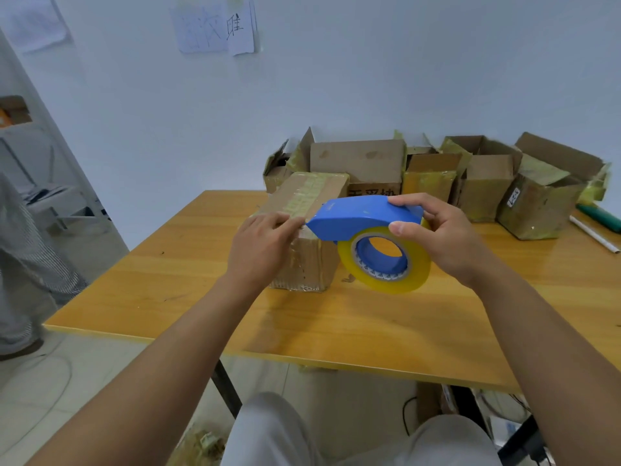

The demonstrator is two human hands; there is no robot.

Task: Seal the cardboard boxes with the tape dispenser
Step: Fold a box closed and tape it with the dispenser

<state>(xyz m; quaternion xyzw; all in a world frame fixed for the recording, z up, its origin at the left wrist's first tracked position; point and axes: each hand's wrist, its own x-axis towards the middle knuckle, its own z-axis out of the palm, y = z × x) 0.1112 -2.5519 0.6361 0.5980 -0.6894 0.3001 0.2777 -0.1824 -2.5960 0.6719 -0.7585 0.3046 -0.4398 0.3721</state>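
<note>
My knees sit under the near edge of the worktop, and both my bare forearms reach forward over it. My right hand is raised above the worktop, wrist bent a little, fingers curled over the top of the blue tape dispenser and thumb pressed on its near side, so it holds the dispenser. The yellow tape roll hangs below the blue cover. The dispenser's tip meets the near top edge of a closed box. My left hand rests palm-down on that same edge, fingers nearly straight and laid flat on the tape strip beside the dispenser's tip. The box stands near the middle of the worktop. Behind it a row of open boxes lines the wall. Far right lie a green roll and a white tube.
</note>
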